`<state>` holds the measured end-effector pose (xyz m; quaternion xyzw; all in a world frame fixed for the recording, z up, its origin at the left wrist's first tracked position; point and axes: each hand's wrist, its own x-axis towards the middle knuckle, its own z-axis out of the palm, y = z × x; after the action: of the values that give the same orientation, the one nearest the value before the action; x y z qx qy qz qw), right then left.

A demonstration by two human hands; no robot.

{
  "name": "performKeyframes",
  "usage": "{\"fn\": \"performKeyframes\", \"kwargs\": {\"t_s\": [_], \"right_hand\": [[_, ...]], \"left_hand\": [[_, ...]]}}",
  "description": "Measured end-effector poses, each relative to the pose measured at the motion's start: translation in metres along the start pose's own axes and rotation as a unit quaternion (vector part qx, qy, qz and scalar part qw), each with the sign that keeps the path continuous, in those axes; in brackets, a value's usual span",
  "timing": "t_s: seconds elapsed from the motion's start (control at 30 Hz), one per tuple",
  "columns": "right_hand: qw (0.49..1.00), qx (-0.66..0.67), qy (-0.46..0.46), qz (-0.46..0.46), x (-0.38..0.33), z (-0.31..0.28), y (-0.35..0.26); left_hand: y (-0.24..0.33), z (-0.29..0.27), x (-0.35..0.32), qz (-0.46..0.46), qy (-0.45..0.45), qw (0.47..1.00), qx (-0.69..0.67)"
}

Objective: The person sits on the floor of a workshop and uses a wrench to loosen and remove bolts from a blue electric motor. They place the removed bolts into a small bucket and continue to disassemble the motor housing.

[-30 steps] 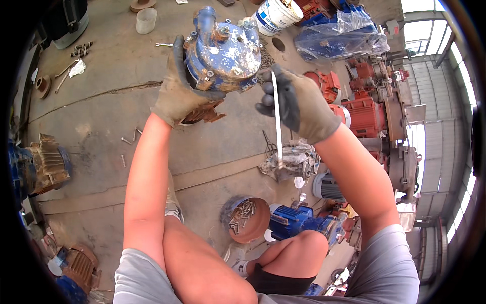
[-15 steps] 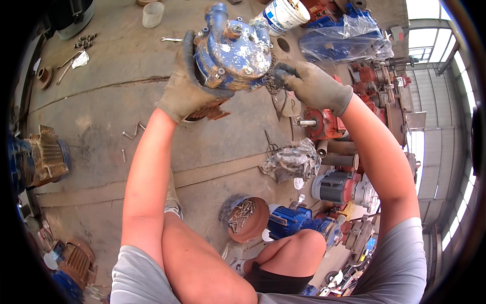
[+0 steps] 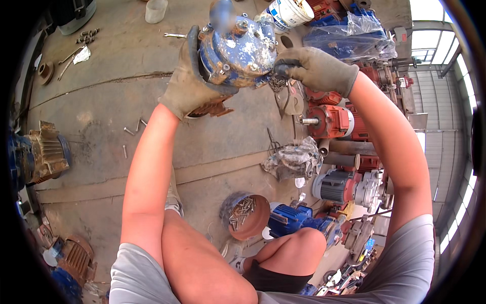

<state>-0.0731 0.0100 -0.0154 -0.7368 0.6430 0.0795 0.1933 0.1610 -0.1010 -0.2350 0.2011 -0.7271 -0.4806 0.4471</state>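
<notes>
A blue pump housing (image 3: pixel 245 53) with flaking paint, white patches and bolts round its rim stands at the far middle, its upright pipe stub at the top. Rusty metal with ribs shows beneath it. My left hand (image 3: pixel 190 88), in a worn grey-brown glove, is wrapped round the housing's left side, thumb along the edge. At the right rim, my right hand (image 3: pixel 321 71), gloved alike, is closed with curled fingers against the housing. Whatever sits between those fingertips is hidden.
A spanner (image 3: pixel 174 35) and a white bucket (image 3: pixel 286 15) lie beyond the housing. Loose bolts (image 3: pixel 129 130) are on the floor at left. A round pan (image 3: pixel 255 223) of bolts stands near my legs. Red motors (image 3: pixel 331 121) and a crumpled plastic bag (image 3: pixel 296 159) line the right.
My right hand has moved slightly farther away and up along the housing's right rim, its fingers more curled. The left hand keeps its hold. The whole view has shifted a little.
</notes>
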Motion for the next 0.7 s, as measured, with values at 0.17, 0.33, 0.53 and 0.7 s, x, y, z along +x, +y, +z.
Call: {"fn": "performKeyframes", "kwargs": {"t_s": [0.17,0.33,0.53,0.7], "right_hand": [[0.975,0.152,0.017,0.163,-0.012,0.019,-0.024],[0.975,0.112,0.137,0.13,-0.023,0.044,-0.035],[0.983,0.015,0.119,0.139,-0.062,0.051,0.028],[0.953,-0.051,0.155,0.254,-0.085,0.077,0.031]], "left_hand": [[-0.001,-0.003,0.001,-0.021,0.001,1.0,-0.008],[0.006,-0.003,0.0,-0.02,0.004,1.0,-0.022],[-0.002,0.004,0.004,-0.035,-0.005,0.993,-0.117],[0.005,0.001,-0.003,-0.036,-0.006,0.998,-0.056]]}}
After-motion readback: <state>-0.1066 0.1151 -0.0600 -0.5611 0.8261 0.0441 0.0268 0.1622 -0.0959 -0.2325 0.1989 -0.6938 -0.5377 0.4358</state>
